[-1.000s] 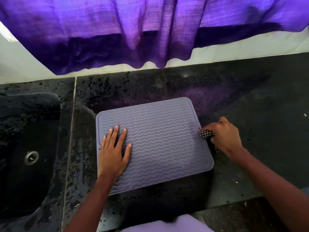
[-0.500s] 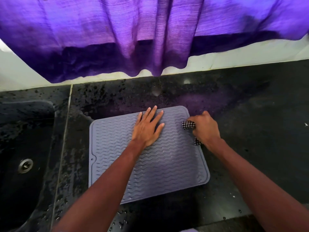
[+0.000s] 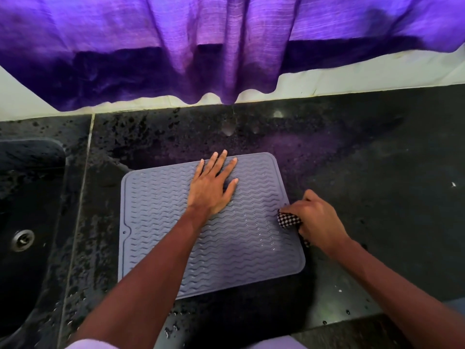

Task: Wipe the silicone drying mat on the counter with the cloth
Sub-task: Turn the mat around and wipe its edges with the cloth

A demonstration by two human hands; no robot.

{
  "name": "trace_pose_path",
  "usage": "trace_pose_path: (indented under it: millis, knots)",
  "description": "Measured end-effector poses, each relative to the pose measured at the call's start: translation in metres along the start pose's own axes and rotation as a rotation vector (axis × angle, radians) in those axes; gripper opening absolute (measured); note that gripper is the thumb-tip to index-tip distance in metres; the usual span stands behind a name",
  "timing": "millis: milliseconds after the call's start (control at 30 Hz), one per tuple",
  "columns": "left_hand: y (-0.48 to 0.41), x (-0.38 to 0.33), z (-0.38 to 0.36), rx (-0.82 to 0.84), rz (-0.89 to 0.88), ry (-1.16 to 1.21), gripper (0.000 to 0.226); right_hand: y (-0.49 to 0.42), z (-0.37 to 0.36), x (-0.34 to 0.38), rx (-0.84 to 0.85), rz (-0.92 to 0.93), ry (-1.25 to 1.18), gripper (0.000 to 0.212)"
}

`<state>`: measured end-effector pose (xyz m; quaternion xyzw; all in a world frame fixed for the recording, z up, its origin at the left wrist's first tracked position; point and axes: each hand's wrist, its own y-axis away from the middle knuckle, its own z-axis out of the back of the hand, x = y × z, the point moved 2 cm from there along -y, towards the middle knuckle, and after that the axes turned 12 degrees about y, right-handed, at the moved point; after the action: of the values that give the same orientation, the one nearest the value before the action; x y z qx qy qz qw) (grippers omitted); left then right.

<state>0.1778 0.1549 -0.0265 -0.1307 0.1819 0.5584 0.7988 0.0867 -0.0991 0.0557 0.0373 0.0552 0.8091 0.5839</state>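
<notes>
A grey silicone drying mat (image 3: 161, 222) with wavy ridges lies flat on the black counter (image 3: 377, 197). My left hand (image 3: 214, 187) presses flat on the mat's far middle, fingers spread. My right hand (image 3: 319, 219) is closed around a bunched black-and-white checked cloth (image 3: 289, 220) at the mat's right edge, about halfway along it. Most of the cloth is hidden inside the fist.
A dark sink (image 3: 22, 222) with a metal drain (image 3: 23, 240) is set into the counter at the left. Water drops cover the counter left of and behind the mat. A purple curtain (image 3: 226, 46) hangs over the white wall behind.
My right hand has slid the cloth from the mat's far right corner back along its right edge toward me. My left hand stays pressed on the far middle of the mat.
</notes>
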Motion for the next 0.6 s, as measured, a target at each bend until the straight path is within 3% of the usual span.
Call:
trace_pose_path:
  millis: [267,500,600]
  knots:
    - [0.001,-0.001,0.001,-0.002,-0.003,-0.009,0.065,0.062,-0.01,0.005,0.012,0.008,-0.023,0.061]
    - [0.002,-0.003,0.0,-0.01,0.001,-0.008,0.065,0.089,0.003,0.004,0.276,-0.018,-0.076,0.058]
    - [0.001,-0.003,0.001,0.0,0.003,-0.013,0.065,0.054,0.01,-0.004,0.137,-0.156,-0.161,0.052]
